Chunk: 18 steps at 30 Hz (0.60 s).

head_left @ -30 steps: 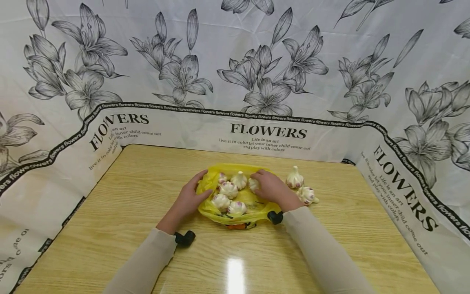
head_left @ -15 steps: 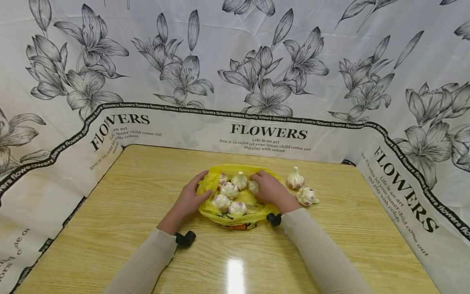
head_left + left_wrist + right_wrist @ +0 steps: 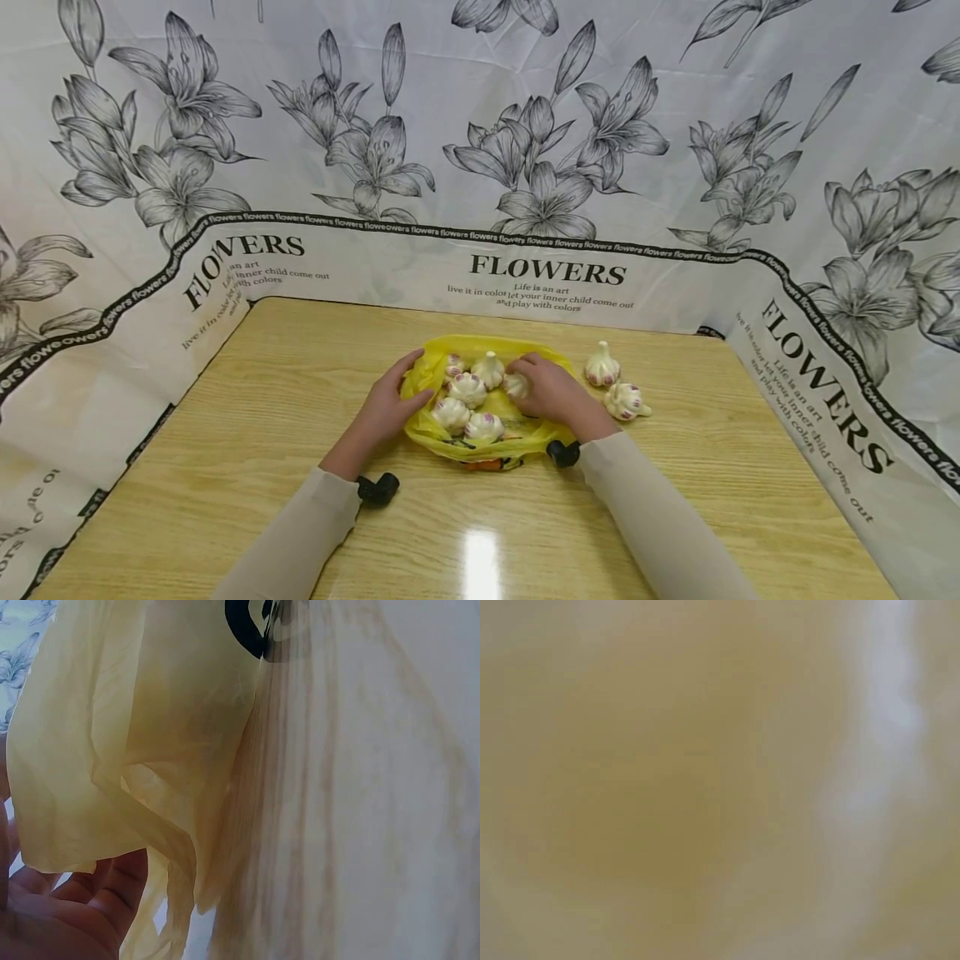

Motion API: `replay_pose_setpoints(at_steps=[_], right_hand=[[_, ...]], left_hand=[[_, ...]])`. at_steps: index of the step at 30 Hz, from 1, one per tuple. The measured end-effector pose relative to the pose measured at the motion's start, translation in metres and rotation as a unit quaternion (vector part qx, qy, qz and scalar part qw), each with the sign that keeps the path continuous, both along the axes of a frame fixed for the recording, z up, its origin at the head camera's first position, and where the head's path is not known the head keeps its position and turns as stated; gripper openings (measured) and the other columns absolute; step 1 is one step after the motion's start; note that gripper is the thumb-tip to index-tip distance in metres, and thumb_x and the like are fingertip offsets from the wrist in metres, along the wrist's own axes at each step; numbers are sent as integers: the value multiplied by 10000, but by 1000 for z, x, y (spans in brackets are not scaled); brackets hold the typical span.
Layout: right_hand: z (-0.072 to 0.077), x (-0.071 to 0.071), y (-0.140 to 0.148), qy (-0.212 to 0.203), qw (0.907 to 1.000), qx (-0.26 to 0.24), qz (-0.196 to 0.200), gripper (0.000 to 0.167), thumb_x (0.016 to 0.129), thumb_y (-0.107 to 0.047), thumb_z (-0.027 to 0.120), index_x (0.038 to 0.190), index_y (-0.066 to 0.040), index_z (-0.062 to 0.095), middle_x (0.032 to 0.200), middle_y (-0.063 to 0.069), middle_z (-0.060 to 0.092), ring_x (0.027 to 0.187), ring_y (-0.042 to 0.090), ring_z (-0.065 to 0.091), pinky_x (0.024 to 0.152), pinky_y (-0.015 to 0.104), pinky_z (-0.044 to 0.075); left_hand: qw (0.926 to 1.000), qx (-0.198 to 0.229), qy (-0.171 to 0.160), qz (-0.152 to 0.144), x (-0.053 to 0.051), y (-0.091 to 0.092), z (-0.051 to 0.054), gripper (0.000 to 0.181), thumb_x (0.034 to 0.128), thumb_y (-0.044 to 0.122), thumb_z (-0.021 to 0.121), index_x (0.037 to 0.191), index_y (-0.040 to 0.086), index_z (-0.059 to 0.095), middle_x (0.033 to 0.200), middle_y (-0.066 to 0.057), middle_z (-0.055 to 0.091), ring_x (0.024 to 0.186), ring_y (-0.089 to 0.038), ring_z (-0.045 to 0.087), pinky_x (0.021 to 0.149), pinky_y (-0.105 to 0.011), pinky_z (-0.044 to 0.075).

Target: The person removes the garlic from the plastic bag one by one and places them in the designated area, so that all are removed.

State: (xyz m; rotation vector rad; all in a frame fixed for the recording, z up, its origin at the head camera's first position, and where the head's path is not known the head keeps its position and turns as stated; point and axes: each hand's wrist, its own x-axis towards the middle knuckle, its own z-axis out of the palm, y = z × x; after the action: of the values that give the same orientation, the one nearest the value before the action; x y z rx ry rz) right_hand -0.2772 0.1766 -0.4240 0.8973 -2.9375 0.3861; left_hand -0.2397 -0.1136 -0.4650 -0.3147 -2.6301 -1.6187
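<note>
A yellow plastic bag (image 3: 525, 435) lies spread on the table, with several white-and-purple garlic bulbs (image 3: 467, 388) inside. At its left side my left hand (image 3: 386, 407) holds the edge between thumb and fingers; in the left wrist view, fingers (image 3: 126, 881) curl against the hanging plastic (image 3: 60, 765). Inside the bag's right part, my right hand (image 3: 551, 390) grips a garlic bulb (image 3: 516, 384), partly hidden by the fingers. The right wrist view is a yellow blur, where the hand cannot be made out.
Two more garlic bulbs lie on the table right of the bag, one upright (image 3: 602, 367) and one on its side (image 3: 626, 402). A flower-printed cloth (image 3: 375, 275) stands around the wooden table's (image 3: 247, 433) back and sides.
</note>
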Motion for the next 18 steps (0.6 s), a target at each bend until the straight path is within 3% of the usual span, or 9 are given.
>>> replay_pose_setpoints(at_steps=[7, 18], right_hand=[[6, 12, 7, -133, 9988, -454, -159, 438, 840, -237, 727, 1249, -127, 615, 1261, 96, 582, 1125, 297, 582, 950, 470, 492], [15, 25, 22, -21, 9960, -862, -236, 495, 795, -259, 784, 1249, -156, 617, 1290, 94, 582, 1148, 318, 577, 956, 513, 488]], left_hand=[[10000, -2, 7, -17, 0, 0, -1, 663, 936, 296, 636, 1513, 298, 311, 1549, -86, 341, 1428, -322, 332, 1132, -516, 326], [10000, -26, 36, -22, -1, -2, 0, 663, 934, 298, 638, 1515, 276, 318, 1545, -94, 353, 1424, -328, 333, 1137, -522, 314]])
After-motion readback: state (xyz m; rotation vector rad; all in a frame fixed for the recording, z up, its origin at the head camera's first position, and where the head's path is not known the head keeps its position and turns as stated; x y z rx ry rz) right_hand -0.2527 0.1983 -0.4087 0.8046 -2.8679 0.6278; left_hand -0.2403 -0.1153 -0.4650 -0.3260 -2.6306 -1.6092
